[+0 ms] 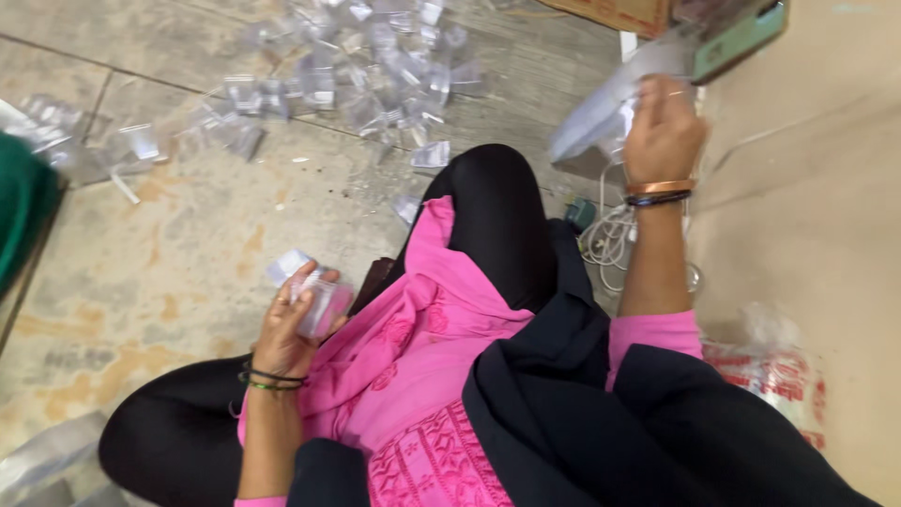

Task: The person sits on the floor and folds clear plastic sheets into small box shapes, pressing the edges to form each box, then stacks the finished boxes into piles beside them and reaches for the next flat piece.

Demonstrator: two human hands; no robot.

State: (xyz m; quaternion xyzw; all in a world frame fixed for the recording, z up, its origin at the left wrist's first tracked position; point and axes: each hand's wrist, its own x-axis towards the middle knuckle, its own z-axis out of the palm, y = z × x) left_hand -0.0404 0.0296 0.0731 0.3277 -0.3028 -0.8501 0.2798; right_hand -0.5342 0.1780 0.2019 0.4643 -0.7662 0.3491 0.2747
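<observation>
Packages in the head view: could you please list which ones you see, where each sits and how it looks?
Small clear pouches: scattered heap on the floor, top centre.
Clear pouch: held in the left hand.
Large pale bag: upper right, gripped by the right hand.
Red-printed clear bag: lower right.
Brown carton: top edge.

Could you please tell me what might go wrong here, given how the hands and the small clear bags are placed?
1. The left hand holds a small clear bag loosely above the lap; it could slip.
2. The right hand reaches far out into a large clear bag while the white cables lie underneath; the arm might snag them.
3. The pile of small bags is spread loosely over the floor and could scatter.
</observation>
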